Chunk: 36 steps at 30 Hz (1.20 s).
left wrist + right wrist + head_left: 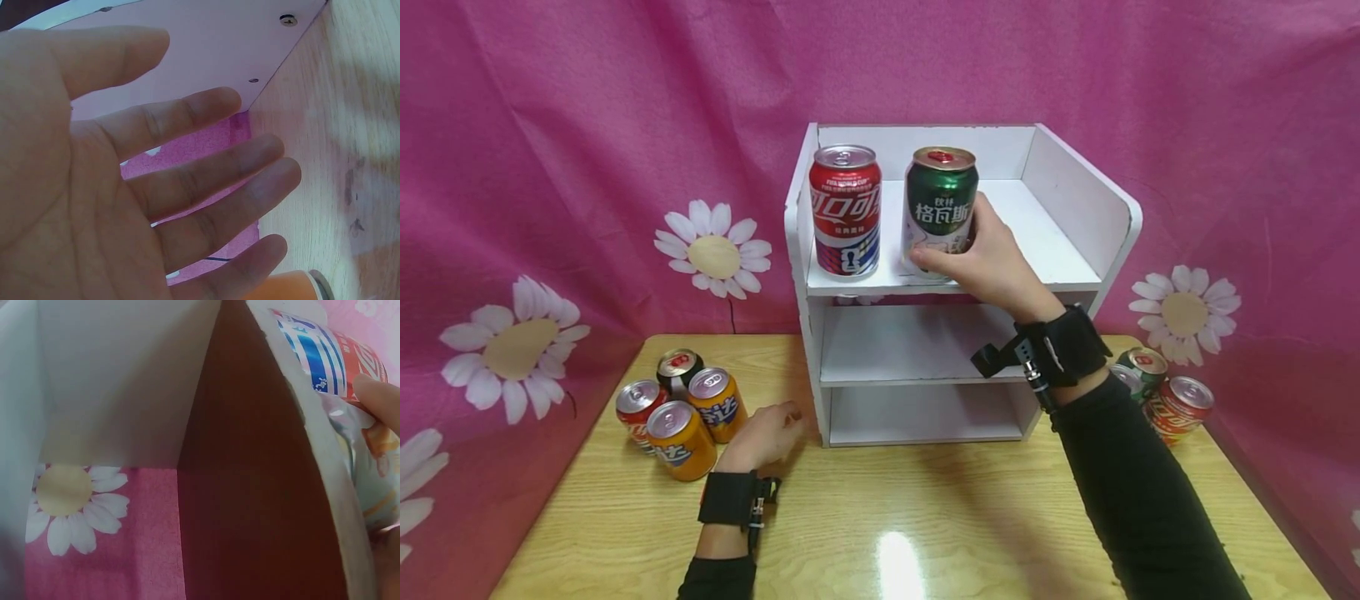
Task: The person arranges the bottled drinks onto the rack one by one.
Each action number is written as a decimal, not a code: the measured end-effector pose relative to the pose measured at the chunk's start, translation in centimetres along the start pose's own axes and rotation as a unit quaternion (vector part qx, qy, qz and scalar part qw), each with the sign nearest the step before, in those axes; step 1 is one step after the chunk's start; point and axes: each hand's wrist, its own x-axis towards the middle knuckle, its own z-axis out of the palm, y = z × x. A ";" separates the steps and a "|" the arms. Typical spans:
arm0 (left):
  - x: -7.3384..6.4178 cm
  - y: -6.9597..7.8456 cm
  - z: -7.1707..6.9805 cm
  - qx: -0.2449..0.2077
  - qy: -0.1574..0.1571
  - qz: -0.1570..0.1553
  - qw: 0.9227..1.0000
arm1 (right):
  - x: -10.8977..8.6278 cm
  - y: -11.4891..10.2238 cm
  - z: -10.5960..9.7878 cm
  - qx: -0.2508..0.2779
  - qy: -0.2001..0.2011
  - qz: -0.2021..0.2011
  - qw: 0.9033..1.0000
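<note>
My right hand [1000, 258] grips a green-and-white can [942, 200] with Chinese lettering, thumb in front and fingers behind it. This can stands upright over the front of the shelf unit's top board [1060, 237]. To its left on that board is a red cola can [846, 208]. In the right wrist view the thumb [378, 397] crosses in front of the red can [312, 353], and the held can [381, 475] shows partly below. My left hand [766, 435] hangs low beside the unit's left side, fingers spread and loosely bent, palm [37, 162] bare in the left wrist view.
Left of my left hand stand two orange cans [681, 446], a red can [638, 408] and a black can [679, 367]. More cans, including a red one [1180, 408], stand right of the shelf unit, partly behind my right sleeve [1142, 492]. A pink flowered cloth [587, 167] hangs behind.
</note>
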 end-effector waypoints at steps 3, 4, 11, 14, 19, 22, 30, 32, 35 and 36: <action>0.1 0.0 0.0 -0.001 0.001 -0.002 1.000 | 0.0 0.0 0.2 -0.021 0.011 0.008 1.000; 0.1 0.0 0.1 -0.001 0.001 -0.003 1.000 | 0.0 0.0 0.3 -0.027 0.015 0.009 0.999; 0.1 -0.1 0.1 -0.003 0.000 -0.010 1.000 | 0.0 -0.1 0.6 -0.044 0.032 0.013 0.998; 0.1 -0.2 0.1 -0.004 -0.003 -0.013 1.000 | 0.1 -0.1 0.5 -0.046 0.027 0.009 0.999; 0.1 -0.2 0.1 -0.006 -0.006 -0.016 1.000 | 0.2 0.0 0.3 -0.039 0.001 0.006 0.999; 0.1 -0.2 0.1 -0.007 -0.005 -0.014 1.000 | 0.2 0.0 0.2 -0.027 -0.012 0.007 1.000; 0.1 -0.3 0.1 -0.004 -0.003 -0.011 1.000 | 0.4 -0.1 0.0 0.007 -0.041 0.002 0.999; 0.2 -0.3 0.1 -0.003 -0.004 -0.009 1.000 | 0.4 -0.1 -0.1 0.012 -0.046 -0.002 0.999; 0.2 -0.2 0.1 -0.004 -0.004 -0.009 1.000 | 0.4 0.0 -0.2 0.013 -0.049 -0.005 0.999; 0.2 -0.2 0.1 -0.005 -0.004 -0.010 1.000 | 0.4 0.0 -0.2 0.014 -0.047 -0.005 0.999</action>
